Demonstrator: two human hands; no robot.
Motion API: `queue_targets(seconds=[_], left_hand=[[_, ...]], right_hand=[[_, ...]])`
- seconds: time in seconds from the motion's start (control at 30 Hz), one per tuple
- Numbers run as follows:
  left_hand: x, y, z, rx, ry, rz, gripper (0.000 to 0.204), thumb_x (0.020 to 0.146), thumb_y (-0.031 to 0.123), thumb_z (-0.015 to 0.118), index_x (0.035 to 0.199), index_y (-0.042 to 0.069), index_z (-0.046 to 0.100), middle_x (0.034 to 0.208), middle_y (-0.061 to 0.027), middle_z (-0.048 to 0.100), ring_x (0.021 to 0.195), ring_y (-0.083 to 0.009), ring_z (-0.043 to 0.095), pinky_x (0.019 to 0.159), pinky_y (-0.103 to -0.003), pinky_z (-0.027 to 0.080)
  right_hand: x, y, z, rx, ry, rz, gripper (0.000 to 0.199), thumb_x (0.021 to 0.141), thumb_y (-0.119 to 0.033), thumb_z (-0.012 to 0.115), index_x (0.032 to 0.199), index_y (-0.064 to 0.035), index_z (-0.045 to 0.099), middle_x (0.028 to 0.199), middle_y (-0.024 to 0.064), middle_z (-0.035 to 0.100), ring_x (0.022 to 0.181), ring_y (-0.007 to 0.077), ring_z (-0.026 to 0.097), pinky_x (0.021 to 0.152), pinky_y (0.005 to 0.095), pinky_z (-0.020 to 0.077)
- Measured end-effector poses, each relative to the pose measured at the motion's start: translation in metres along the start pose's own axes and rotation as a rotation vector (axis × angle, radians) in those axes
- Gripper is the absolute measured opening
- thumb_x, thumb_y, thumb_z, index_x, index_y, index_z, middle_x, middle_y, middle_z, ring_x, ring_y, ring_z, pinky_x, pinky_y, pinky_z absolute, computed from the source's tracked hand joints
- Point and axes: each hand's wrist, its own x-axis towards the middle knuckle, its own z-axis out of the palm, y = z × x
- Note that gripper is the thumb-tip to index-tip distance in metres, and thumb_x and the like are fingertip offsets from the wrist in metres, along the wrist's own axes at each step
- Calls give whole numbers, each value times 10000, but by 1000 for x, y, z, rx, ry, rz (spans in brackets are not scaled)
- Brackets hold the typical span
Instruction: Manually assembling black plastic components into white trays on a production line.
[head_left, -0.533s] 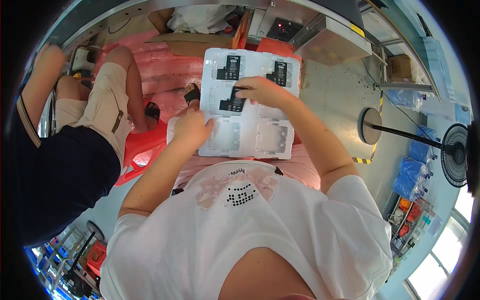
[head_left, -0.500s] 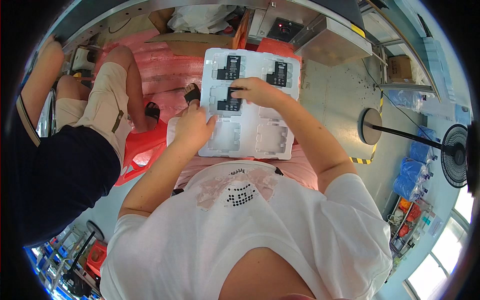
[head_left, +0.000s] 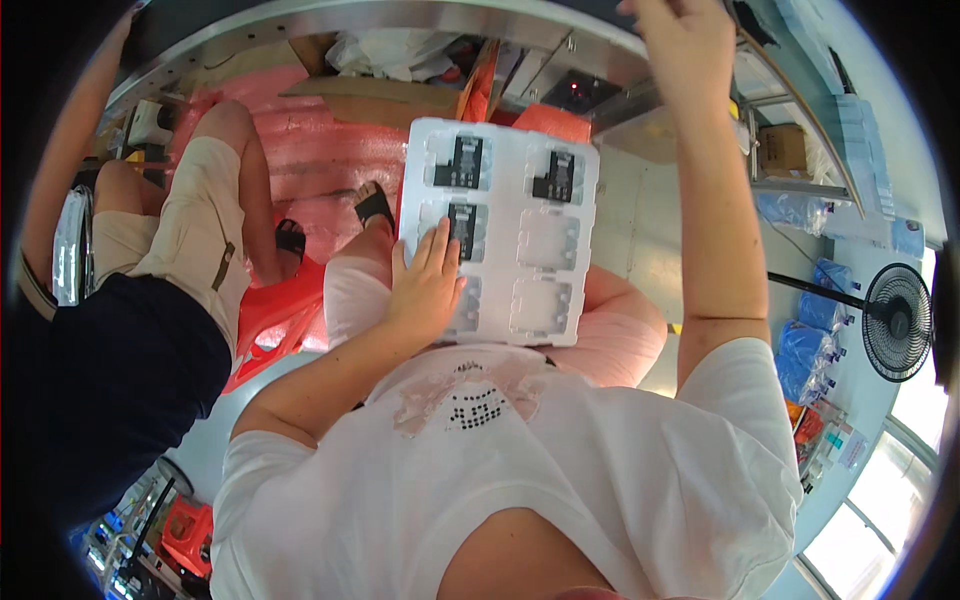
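In the middle of the frame, a white moulded tray (head_left: 545,250) is lying across the person's lap, three of its upper pockets holding small black parts (head_left: 461,160). The left hand (head_left: 428,285) is resting flat on the tray's lower left, fingers spread and gripping nothing. The right hand (head_left: 685,45) is reaching up toward the top edge; whether its fingers are holding anything cannot be told. A standing fan (head_left: 895,322) is sitting at the right.
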Motion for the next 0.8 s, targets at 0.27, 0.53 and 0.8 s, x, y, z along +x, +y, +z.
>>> queue_targets(seconds=[0.27,0.53,0.8], left_hand=[[-5,-6,-17,-42,6,52,536,784,266,592,1212,-21,446,1382,-200,260,1288,-360,237,1006,-570,198],[129,-44,-187,-127,790,334,345,801,132,577,1131,48,522,1252,-157,434,1164,-335,409,962,-431,322],[299,-197,-258,5,597,233,601,793,170,515,1328,3,296,1342,-245,327,1272,-339,302,1036,-369,281]], right_hand=[[124,-3,19,-807,52,212,300,805,-36,569,1095,9,512,874,71,604,774,122,567,667,249,462],[183,122,-8,-822,-315,531,595,718,-458,595,1202,-116,542,1245,179,494,1185,376,419,958,452,348],[124,92,-27,-682,253,190,484,658,-213,729,1097,-73,580,1035,152,594,965,281,560,814,347,462]])
